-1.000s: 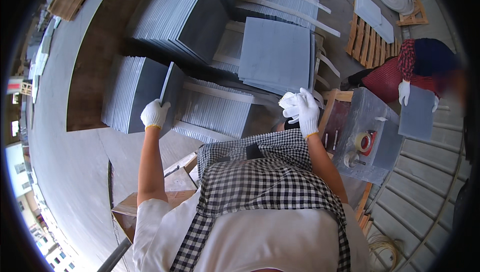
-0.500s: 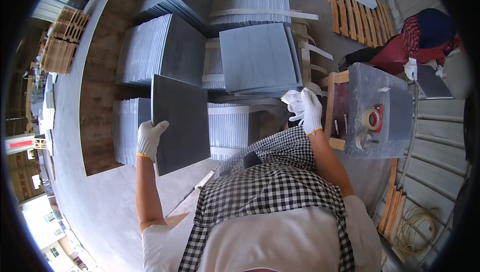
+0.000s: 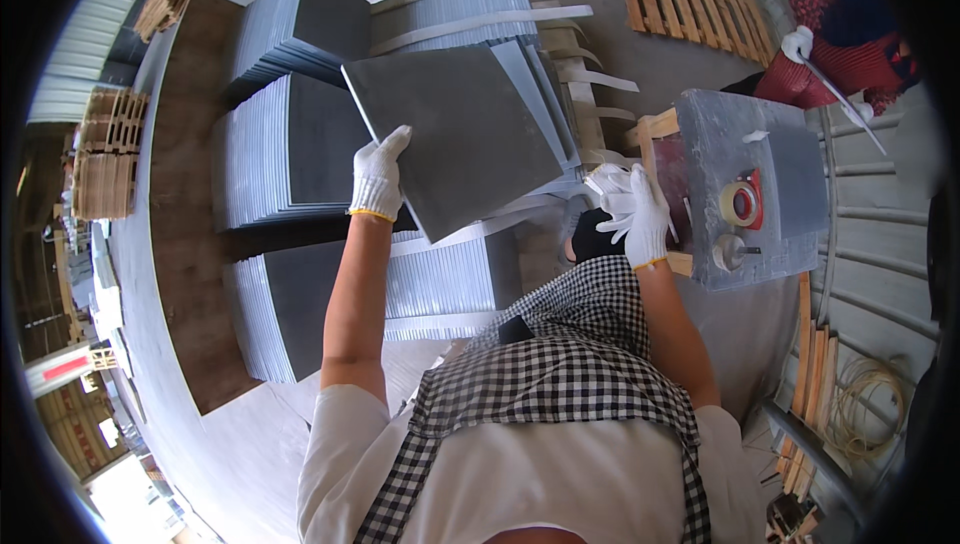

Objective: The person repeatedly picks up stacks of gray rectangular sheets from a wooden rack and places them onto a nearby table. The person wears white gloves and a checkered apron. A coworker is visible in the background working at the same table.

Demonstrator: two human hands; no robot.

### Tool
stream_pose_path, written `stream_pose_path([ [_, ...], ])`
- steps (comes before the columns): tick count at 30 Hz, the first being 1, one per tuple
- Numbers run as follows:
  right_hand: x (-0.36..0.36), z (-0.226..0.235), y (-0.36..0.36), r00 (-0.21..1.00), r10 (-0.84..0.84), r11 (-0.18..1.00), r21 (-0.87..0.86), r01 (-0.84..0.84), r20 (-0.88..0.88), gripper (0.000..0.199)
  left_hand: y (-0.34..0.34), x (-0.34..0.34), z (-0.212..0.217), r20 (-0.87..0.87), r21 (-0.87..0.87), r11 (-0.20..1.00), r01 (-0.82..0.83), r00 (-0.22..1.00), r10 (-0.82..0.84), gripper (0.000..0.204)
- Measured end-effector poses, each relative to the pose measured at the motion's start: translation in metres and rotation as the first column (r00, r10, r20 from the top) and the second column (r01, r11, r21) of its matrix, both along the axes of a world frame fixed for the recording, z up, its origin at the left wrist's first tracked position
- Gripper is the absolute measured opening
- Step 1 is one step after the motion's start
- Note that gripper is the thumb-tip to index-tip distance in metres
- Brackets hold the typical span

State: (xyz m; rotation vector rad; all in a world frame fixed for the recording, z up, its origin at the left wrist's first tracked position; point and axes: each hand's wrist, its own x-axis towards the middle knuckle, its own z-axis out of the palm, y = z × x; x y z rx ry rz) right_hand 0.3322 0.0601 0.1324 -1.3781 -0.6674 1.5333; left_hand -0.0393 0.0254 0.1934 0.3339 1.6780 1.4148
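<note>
Grip of the gloved left hand (image 3: 376, 179) was clenched on the left edge of a dark slab (image 3: 455, 139), thumb laid over its broad face. A second earlier that slab stood beside the lower row of slabs (image 3: 300, 309); by now it had swung up and away, overlapping the lighter slabs (image 3: 527, 86) in view. Whether it touched them could not be told. The shift suggested that pulling it free was done and carrying was in hand, on one arm alone.

The gloved right hand (image 3: 640, 216) was raised to the right of the slab, apart from it, fingers partly bent; whether it grasped anything was unclear. Just beyond stood a grey surface (image 3: 705, 129) bearing a tape roll (image 3: 727, 206). Farther right, a co-worker (image 3: 835, 69) held a thin slab (image 3: 838, 94), now turned nearly edge-on. White straps (image 3: 480, 27) crossed the farthest row.
</note>
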Motion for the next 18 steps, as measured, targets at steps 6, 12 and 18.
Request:
stream_pose_path([
  [6,0.009,0.013,0.006,1.0,-0.023,1.0,0.009,0.023,0.002,0.049,0.043,0.0,-0.071,0.105,0.074,0.997,0.024,0.994,-0.032,0.031],
  [12,-0.001,-0.013,0.023,0.998,-0.045,0.996,-0.083,0.043,-0.033,0.048,0.029,-0.02,-0.101,0.238,0.017,0.998,0.057,0.969,-0.059,0.035],
  [18,-0.047,-0.057,0.049,0.953,0.053,0.981,0.161,-0.105,0.298,0.049,0.019,-0.054,-0.158,0.076,-0.209,0.974,0.085,0.995,-0.07,0.054],
])
